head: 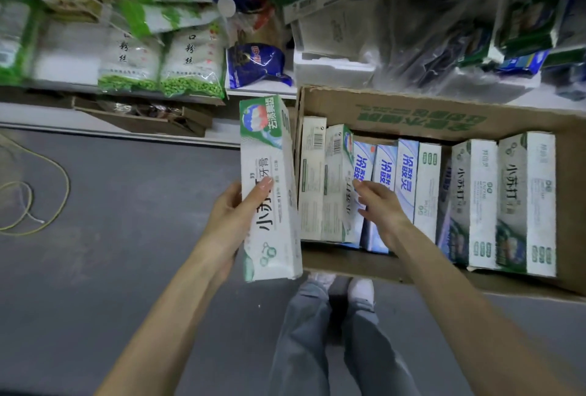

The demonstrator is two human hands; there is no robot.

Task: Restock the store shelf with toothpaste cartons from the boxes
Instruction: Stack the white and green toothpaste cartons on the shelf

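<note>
Grey floor (pixel 111 269); carton (pixel 269 173) partly hides left hand (pixel 226 219)

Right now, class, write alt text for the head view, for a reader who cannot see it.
The left hand holds a white and green toothpaste carton beside an open cardboard box, while the right hand reaches to the cartons standing inside it. Bags of food lie on shelves beyond.

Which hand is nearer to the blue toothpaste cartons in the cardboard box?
Right. The right hand is over the blue toothpaste cartons; the left hand holds a green carton outside the cardboard box.
</note>
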